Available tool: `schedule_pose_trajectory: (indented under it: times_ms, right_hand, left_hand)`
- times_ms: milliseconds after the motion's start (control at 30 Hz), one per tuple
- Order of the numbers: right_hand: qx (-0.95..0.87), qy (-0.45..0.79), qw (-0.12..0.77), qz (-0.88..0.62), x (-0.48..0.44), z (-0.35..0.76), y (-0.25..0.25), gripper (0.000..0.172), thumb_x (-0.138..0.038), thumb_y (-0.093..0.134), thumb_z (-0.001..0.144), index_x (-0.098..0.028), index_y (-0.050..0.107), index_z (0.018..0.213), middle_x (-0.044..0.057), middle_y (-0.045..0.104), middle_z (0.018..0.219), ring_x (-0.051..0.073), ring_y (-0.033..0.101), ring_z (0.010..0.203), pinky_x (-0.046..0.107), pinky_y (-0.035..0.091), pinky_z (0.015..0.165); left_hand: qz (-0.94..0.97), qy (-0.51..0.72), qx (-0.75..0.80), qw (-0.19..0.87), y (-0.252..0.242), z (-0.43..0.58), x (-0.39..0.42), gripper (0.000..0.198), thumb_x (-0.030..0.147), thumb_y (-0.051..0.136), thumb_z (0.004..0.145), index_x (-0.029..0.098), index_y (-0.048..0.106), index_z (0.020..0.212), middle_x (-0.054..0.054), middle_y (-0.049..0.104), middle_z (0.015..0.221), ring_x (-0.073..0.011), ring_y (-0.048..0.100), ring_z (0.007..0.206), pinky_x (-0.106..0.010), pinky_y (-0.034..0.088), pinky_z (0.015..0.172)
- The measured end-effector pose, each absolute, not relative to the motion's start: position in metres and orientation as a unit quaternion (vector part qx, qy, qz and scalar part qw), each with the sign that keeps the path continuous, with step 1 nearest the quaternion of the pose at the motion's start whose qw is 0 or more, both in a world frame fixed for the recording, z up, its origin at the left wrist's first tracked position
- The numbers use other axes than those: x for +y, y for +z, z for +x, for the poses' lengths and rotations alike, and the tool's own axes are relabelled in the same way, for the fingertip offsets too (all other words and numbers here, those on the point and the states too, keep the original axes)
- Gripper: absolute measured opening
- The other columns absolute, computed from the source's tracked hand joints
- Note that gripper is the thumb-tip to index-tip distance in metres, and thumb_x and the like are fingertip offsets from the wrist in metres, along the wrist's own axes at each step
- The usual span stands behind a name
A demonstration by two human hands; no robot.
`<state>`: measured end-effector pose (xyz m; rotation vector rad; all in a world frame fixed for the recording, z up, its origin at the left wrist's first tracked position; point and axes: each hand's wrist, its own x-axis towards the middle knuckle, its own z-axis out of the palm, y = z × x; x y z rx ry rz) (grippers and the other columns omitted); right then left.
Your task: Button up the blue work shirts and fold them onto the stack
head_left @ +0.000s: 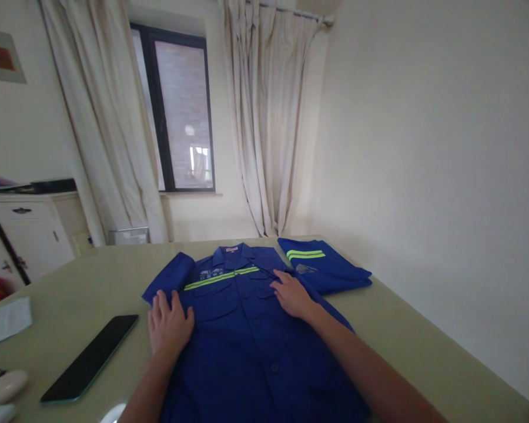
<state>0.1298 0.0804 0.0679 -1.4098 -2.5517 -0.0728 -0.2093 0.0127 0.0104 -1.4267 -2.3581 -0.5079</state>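
A blue work shirt (242, 329) with a yellow-green reflective stripe lies buttoned and face up on the pale green table (405, 335). My left hand (170, 326) rests flat on the shirt's left side near the short sleeve, fingers stretched out. My right hand (291, 294) lies flat on the shirt's right chest, fingers extended toward the collar. Neither hand holds anything. A second blue garment (324, 267) with the same stripe sits folded just beyond my right hand.
A black phone (90, 357) lies face up left of the shirt. White paper (4, 320) and small white objects (2, 389) sit at the table's left edge. A white cabinet (30, 232), curtains and a window (180, 117) stand behind; a wall is at right.
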Motion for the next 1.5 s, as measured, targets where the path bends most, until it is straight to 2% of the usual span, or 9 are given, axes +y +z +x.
schedule_pose_trajectory:
  times_ms: [133, 333, 467, 600, 733, 900, 1100, 1300, 1500]
  right_hand:
    - [-0.85, -0.02, 0.095, -0.518, 0.121, 0.12, 0.052, 0.033, -0.027, 0.053, 0.097, -0.019, 0.07, 0.125, 0.014, 0.048, 0.155, 0.031, 0.043, 0.142, 0.045, 0.036, 0.114]
    - [-0.84, -0.026, 0.137, -0.524, 0.143, 0.115, 0.059, 0.033, -0.027, 0.055, 0.096, -0.016, 0.07, 0.123, 0.014, 0.061, 0.142, 0.028, 0.051, 0.134, 0.04, 0.033, 0.115]
    - [-0.803, -0.036, 0.19, -0.564, 0.161, 0.136, 0.085, 0.036, -0.03, 0.046, 0.101, -0.022, 0.065, 0.131, 0.007, 0.06, 0.143, 0.02, 0.05, 0.135, 0.033, 0.031, 0.117]
    - [-0.677, -0.044, 0.222, -0.701, 0.175, 0.183, 0.107, 0.049, -0.024, 0.033, 0.101, -0.012, 0.053, 0.144, 0.019, 0.058, 0.142, 0.029, 0.052, 0.133, 0.047, 0.037, 0.111]
    - [-0.588, -0.022, 0.206, -0.782, 0.165, 0.214, 0.105, 0.05, -0.026, 0.045, 0.095, -0.006, 0.056, 0.139, 0.026, 0.067, 0.123, 0.037, 0.063, 0.117, 0.051, 0.047, 0.097]
    - [-0.644, -0.077, 0.245, -0.72, 0.127, 0.178, 0.081, 0.063, -0.018, 0.044, 0.094, -0.016, 0.036, 0.156, 0.015, 0.041, 0.159, 0.028, 0.039, 0.144, 0.042, 0.031, 0.115]
    - [-0.812, 0.006, 0.195, -0.549, 0.086, 0.113, 0.04, 0.052, -0.039, 0.043, 0.101, -0.024, 0.048, 0.15, 0.007, 0.041, 0.161, 0.025, 0.036, 0.147, 0.041, 0.026, 0.118]
    - [-0.82, 0.06, 0.167, -0.544, 0.08, 0.106, 0.021, 0.054, -0.048, 0.037, 0.103, -0.021, 0.052, 0.148, 0.008, 0.046, 0.157, 0.026, 0.041, 0.145, 0.042, 0.028, 0.118]
    - [-0.818, 0.062, 0.169, -0.546, 0.08, 0.108, 0.024, 0.054, -0.048, 0.037, 0.103, -0.023, 0.051, 0.149, 0.007, 0.046, 0.157, 0.025, 0.041, 0.145, 0.042, 0.028, 0.118]
  left_hand:
    - [-0.526, -0.113, -0.835, 0.118, 0.007, -0.209, 0.015, 0.059, 0.039, 0.038, 0.099, 0.007, 0.048, 0.148, -0.024, 0.042, 0.157, -0.0352, 0.039, 0.146, -0.047, 0.029, 0.119]
    - [-0.484, -0.083, -0.862, 0.126, 0.009, -0.209, 0.017, 0.068, 0.047, 0.037, 0.098, -0.002, 0.049, 0.144, -0.029, 0.047, 0.151, -0.0373, 0.042, 0.143, -0.045, 0.033, 0.115]
    - [-0.454, -0.089, -0.877, 0.133, 0.01, -0.209, 0.018, 0.07, 0.052, 0.04, 0.098, 0.013, 0.037, 0.156, -0.029, 0.044, 0.152, -0.0424, 0.043, 0.142, -0.047, 0.035, 0.11]
    - [-0.479, -0.081, -0.87, 0.089, 0.009, -0.212, 0.021, 0.064, 0.05, 0.038, 0.099, 0.017, 0.044, 0.153, -0.025, 0.045, 0.154, -0.0384, 0.041, 0.144, -0.047, 0.031, 0.114]
    - [-0.484, -0.109, -0.865, 0.075, 0.01, -0.214, 0.022, 0.063, 0.048, 0.039, 0.098, 0.014, 0.047, 0.151, -0.02, 0.046, 0.155, -0.0362, 0.042, 0.144, -0.047, 0.03, 0.117]
    - [-0.517, -0.171, -0.835, 0.078, 0.017, -0.215, 0.022, 0.055, 0.046, 0.037, 0.098, 0.013, 0.058, 0.137, -0.015, 0.063, 0.138, -0.035, 0.059, 0.124, -0.048, 0.041, 0.107]
    - [-0.517, -0.187, -0.835, 0.023, 0.018, -0.228, 0.022, 0.055, 0.033, 0.019, 0.103, 0.013, 0.062, 0.131, -0.018, 0.075, 0.11, -0.033, 0.071, 0.098, -0.046, 0.05, 0.089]
    - [-0.485, -0.154, -0.857, 0.077, 0.007, -0.234, 0.024, 0.046, 0.042, 0.036, 0.099, 0.033, 0.064, 0.135, -0.011, 0.057, 0.146, -0.0375, 0.05, 0.134, -0.053, 0.042, 0.104]
    - [-0.549, -0.197, -0.811, 0.049, 0.007, -0.241, 0.031, 0.053, 0.033, 0.034, 0.097, 0.009, 0.064, 0.132, -0.019, 0.059, 0.14, -0.0327, 0.057, 0.126, -0.046, 0.043, 0.108]
